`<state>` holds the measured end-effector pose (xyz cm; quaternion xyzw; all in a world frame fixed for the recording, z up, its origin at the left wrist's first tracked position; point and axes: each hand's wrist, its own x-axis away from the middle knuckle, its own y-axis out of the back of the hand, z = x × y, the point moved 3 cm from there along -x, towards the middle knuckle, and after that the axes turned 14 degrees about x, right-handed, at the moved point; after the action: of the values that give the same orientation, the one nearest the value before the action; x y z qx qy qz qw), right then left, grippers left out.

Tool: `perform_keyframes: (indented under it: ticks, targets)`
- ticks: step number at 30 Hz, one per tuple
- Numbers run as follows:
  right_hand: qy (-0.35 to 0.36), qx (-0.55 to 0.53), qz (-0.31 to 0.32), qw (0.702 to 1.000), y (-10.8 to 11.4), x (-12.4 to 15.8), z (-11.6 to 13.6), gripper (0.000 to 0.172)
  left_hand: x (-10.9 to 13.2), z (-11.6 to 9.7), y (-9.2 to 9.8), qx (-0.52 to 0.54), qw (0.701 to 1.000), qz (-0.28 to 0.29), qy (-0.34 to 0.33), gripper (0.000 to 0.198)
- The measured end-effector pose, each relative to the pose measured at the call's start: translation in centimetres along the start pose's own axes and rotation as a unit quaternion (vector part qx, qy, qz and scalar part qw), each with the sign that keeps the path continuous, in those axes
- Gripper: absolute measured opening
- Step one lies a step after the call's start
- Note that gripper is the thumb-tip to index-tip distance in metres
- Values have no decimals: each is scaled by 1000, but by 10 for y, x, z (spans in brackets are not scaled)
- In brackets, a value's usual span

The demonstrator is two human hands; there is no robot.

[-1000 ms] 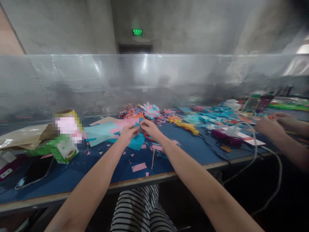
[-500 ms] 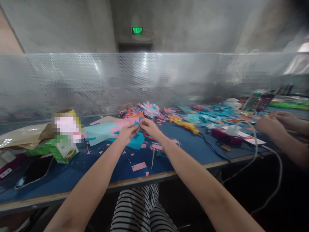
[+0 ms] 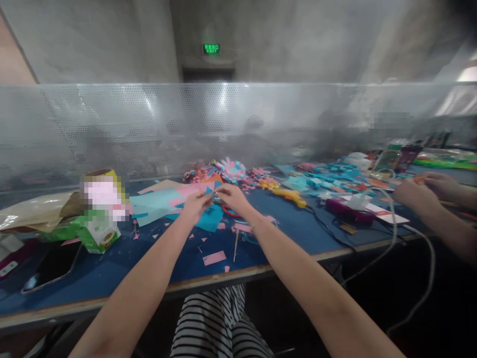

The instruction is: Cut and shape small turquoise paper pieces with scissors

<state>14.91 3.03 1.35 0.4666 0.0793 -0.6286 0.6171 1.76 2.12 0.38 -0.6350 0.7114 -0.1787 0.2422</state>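
My left hand (image 3: 196,204) and my right hand (image 3: 231,196) meet over the middle of the blue table (image 3: 149,258), both pinched on a small blue paper piece (image 3: 212,189) held between their fingertips. Under the hands lie a blue paper sheet (image 3: 210,219) and light blue and pink sheets (image 3: 160,203). A thin wooden stick (image 3: 236,245) and a pink paper strip (image 3: 214,257) lie on the table nearer me. A finished pink and blue paper flower (image 3: 233,170) sits just beyond the hands.
A green and yellow carton (image 3: 99,211) and a dark phone (image 3: 52,266) lie at the left. A yellow glue gun (image 3: 292,196), cables and blue paper scraps (image 3: 324,176) spread to the right, where another person's hands (image 3: 428,191) work. A perforated metal screen (image 3: 223,124) backs the table.
Both hands stay pinched on the small blue piece; my fingers have shifted slightly on it. The other person's hands at the right have barely moved.
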Motion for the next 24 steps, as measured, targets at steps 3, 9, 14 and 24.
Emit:
perform_keyframes:
  ticks: [3,9,14,24]
  targets:
    - [-8,-8,2,1000,0,0,-1,14,1,0,0,-10,1000,10,-12,19]
    - [-6,-16,6,1000,0,1,2,13,1,-1,-1,-8,1000,9,-14,18]
    - [-30,-49,15,998,0,1,5,12,1,0,-1,-13,1000,9,-16,19]
    - [-134,-157,58,977,-3,1,-3,12,-7,1,7,-148,984,25,-92,18]
